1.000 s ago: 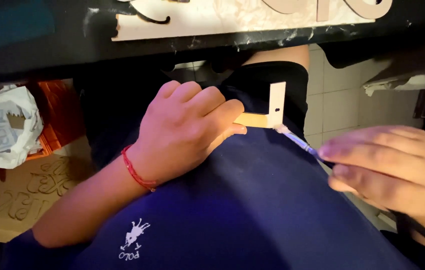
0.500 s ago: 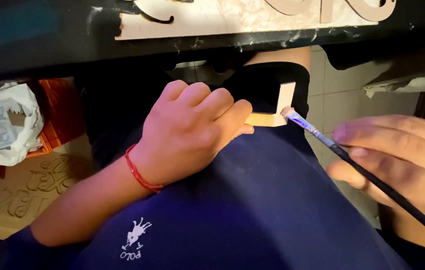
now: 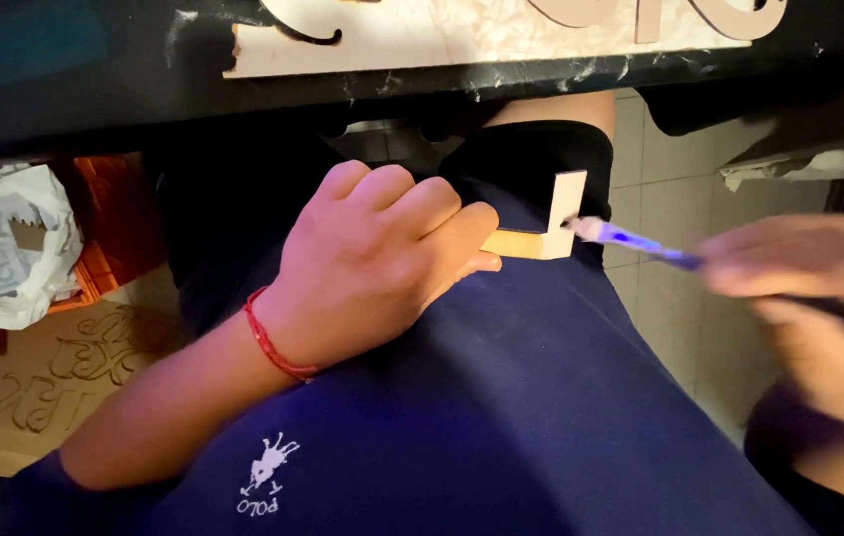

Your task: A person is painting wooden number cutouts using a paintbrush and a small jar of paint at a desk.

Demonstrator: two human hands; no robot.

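The left hand [image 3: 377,263] grips a pale, L-shaped wooden piece [image 3: 549,226] jutting past its fingertips; the blurred right hand [image 3: 819,298] holds a brush [image 3: 630,238] touching the upright.

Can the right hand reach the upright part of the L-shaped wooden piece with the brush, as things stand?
Probably yes. The left hand grips only the flat end of the L-shaped wooden piece, so its upright stays uncovered, and the brush held by the right hand already has its tip there.
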